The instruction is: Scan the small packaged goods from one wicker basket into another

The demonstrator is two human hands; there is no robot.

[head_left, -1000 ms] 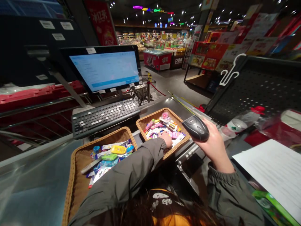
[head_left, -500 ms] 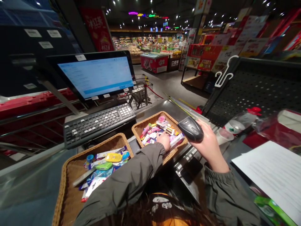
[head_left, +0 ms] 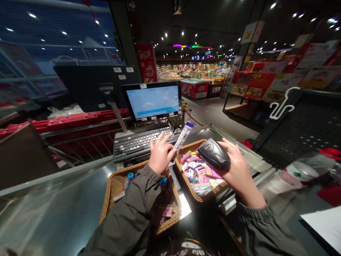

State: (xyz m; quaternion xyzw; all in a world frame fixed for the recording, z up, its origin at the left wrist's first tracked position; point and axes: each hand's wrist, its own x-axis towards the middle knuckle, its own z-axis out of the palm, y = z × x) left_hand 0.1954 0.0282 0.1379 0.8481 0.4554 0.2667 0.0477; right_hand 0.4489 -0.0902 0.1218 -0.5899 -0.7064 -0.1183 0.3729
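Observation:
My right hand (head_left: 238, 170) is closed round a black barcode scanner (head_left: 214, 154), held above the right wicker basket (head_left: 197, 197). That basket holds many small colourful packages (head_left: 198, 170). Between thumb and finger, my left hand (head_left: 161, 153) pinches a long, narrow packet (head_left: 183, 137) with a purple end, which stands up at a slant. Its other fingers are spread at the front edge of the black keyboard (head_left: 138, 142); whether they touch keys I cannot tell. Under my left forearm lies the left wicker basket (head_left: 104, 199), its contents partly hidden by the sleeve.
A lit monitor (head_left: 154, 101) stands behind the keyboard, with a second screen's back (head_left: 93, 87) to its left. A black pegboard panel (head_left: 306, 124) with a white hanger (head_left: 282, 106) stands at right, near a clear plastic cup (head_left: 286, 181) and paper sheets (head_left: 325, 224).
My left hand has come out of the right basket with the narrow packet and moved to the keyboard. The scanner stays in my right hand. The view has turned left and up.

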